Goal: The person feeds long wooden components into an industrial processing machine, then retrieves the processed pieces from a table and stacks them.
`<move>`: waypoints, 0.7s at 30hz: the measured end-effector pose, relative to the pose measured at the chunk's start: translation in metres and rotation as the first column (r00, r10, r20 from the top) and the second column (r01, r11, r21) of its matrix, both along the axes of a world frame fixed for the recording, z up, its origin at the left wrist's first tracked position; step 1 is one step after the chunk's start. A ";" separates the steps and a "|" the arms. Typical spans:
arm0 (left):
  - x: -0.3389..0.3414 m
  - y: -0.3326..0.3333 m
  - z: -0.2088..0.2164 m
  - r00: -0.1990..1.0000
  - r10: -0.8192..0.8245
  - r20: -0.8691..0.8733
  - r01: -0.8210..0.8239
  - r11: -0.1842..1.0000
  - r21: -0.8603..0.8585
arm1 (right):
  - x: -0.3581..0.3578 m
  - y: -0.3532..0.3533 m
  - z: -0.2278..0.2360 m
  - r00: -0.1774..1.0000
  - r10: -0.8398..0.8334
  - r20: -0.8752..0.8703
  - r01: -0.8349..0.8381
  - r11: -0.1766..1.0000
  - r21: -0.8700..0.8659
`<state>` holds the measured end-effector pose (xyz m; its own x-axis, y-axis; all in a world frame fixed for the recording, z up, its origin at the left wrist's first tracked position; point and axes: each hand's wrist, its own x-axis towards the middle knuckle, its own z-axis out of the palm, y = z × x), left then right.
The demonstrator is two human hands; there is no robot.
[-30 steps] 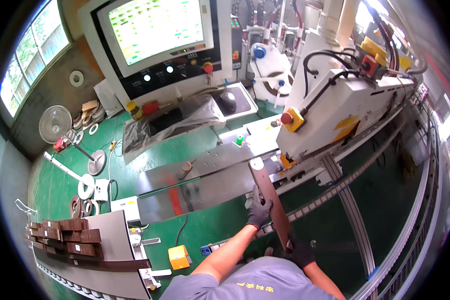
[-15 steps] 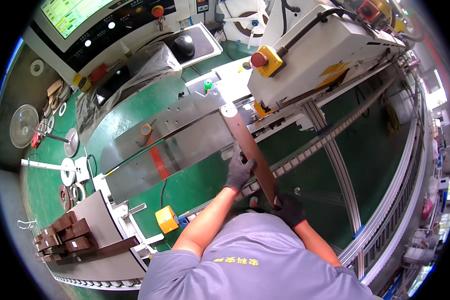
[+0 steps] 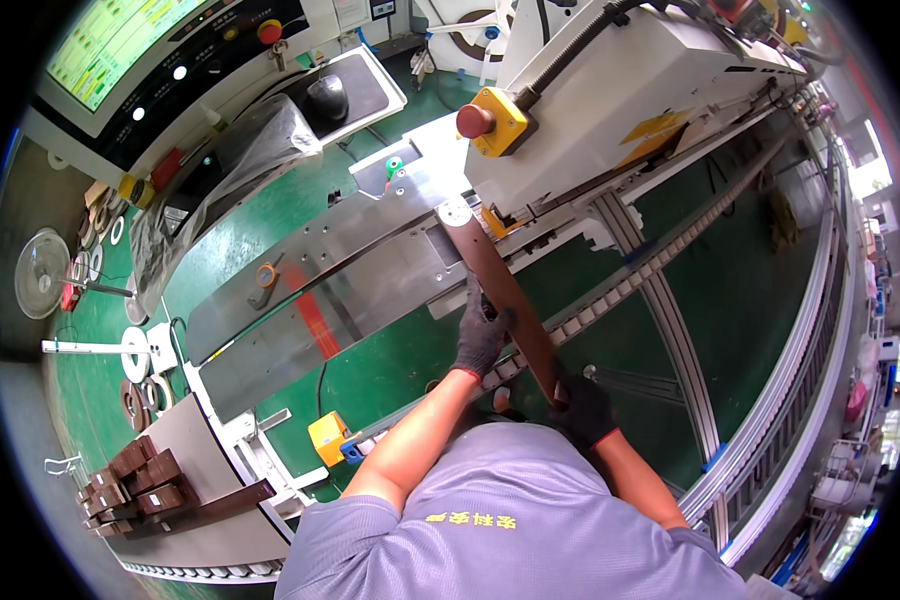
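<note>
A long, narrow brown board (image 3: 510, 301) slants from the steel machine bed (image 3: 270, 345) down toward my body. Its far end bears a white round patch and rests at or over the right end of the bed. My left hand (image 3: 482, 332), in a dark glove, grips the board's left edge near its middle, with the index finger stretched along it. At the near end, my gloved right hand (image 3: 583, 410) is closed around the board's right corner. Some of the right fingers are hidden.
A red emergency-stop button on a yellow box (image 3: 492, 122) juts from the white machine (image 3: 590, 120). A roller rail (image 3: 610, 312) runs beneath the board. Brown blocks (image 3: 150, 475) are stacked on a grey panel at lower left. An orange tape ring (image 3: 266, 275) sits on the bed.
My view has shifted a little, so the machine and screen appear farther left. Both hands keep their hold on the board, which stays at nearly the same slant.
</note>
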<state>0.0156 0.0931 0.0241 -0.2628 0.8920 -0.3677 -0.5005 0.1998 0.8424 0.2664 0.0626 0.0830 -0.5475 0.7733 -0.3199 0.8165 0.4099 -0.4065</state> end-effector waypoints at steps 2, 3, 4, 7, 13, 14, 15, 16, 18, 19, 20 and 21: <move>0.002 0.005 0.003 0.994 -0.038 -0.105 0.030 0.997 -0.076 | 0.003 0.007 0.000 1.000 0.010 0.025 -0.009 1.000 -0.014; 0.004 0.008 0.000 0.995 -0.015 -0.094 0.010 0.999 -0.052 | 0.005 0.010 0.000 0.999 0.018 0.038 -0.017 1.000 -0.020; 0.008 0.010 -0.007 0.997 0.008 -0.083 -0.011 1.000 -0.028 | 0.006 0.012 0.001 1.000 0.016 0.023 -0.015 1.000 -0.024; 0.015 0.019 -0.017 0.989 0.009 -0.148 -0.010 1.000 -0.005 | 0.012 0.021 0.002 1.000 0.012 -0.011 -0.013 0.999 -0.039; 0.034 0.043 -0.006 0.974 0.003 -0.228 -0.003 1.000 -0.002 | 0.027 0.048 0.009 1.000 -0.007 -0.009 0.006 0.998 -0.062; 0.039 0.049 -0.006 0.975 0.005 -0.220 -0.003 1.000 0.010 | 0.029 0.054 0.013 1.000 -0.007 0.017 0.009 0.997 -0.078; 0.042 0.055 -0.006 0.972 0.000 -0.233 0.001 1.000 0.006 | 0.030 0.061 0.015 0.999 -0.006 0.039 0.009 0.996 -0.090; 0.047 0.061 -0.005 0.970 -0.006 -0.245 0.006 1.000 0.001 | 0.033 0.067 0.013 0.999 -0.017 0.040 0.021 0.996 -0.089; 0.058 0.072 -0.008 0.968 -0.014 -0.250 0.016 1.000 0.004 | 0.046 0.076 0.006 0.999 -0.036 0.038 0.039 0.996 -0.086; 0.062 0.078 -0.013 0.969 -0.009 -0.247 0.013 1.000 0.015 | 0.052 0.082 0.003 0.999 -0.022 0.030 0.024 0.998 -0.061; 0.067 0.084 -0.019 0.970 -0.003 -0.243 0.009 1.000 0.026 | 0.061 0.087 0.000 1.000 -0.006 0.025 0.007 0.999 -0.037; 0.073 0.090 -0.038 0.944 0.023 -0.328 0.002 0.997 0.075 | 0.064 0.094 -0.004 1.000 0.025 0.010 -0.025 1.000 -0.004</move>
<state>0.0881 0.1834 -0.0137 -0.3674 0.9098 -0.1931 -0.1955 0.1274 0.9724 0.3301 0.1569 0.0792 -0.5630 0.7584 -0.3283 0.8103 0.4285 -0.3997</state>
